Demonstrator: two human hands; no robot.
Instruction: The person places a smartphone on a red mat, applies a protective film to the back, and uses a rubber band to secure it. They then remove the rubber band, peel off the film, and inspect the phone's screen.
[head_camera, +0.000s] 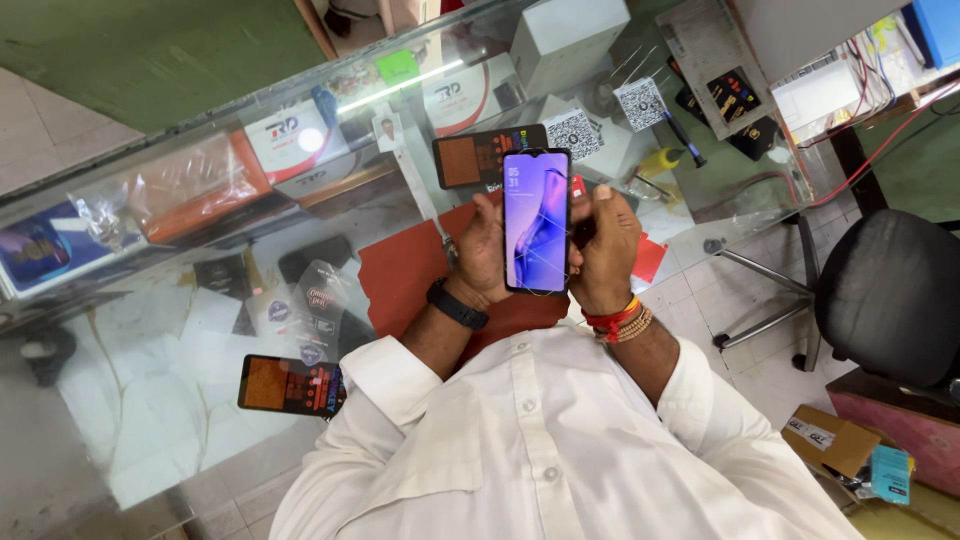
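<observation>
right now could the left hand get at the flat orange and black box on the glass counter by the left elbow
Probably not yet: the left hand grips the smartphone together with the right hand. Nothing covers the box.

This is a small phone shop or repair counter. A glass display counter (200, 150) shows boxed accessories (300, 140) and packets beneath its top, square code placards (640, 103) stand on it, and a black office chair (890, 300) sits on the tiled floor behind.
</observation>
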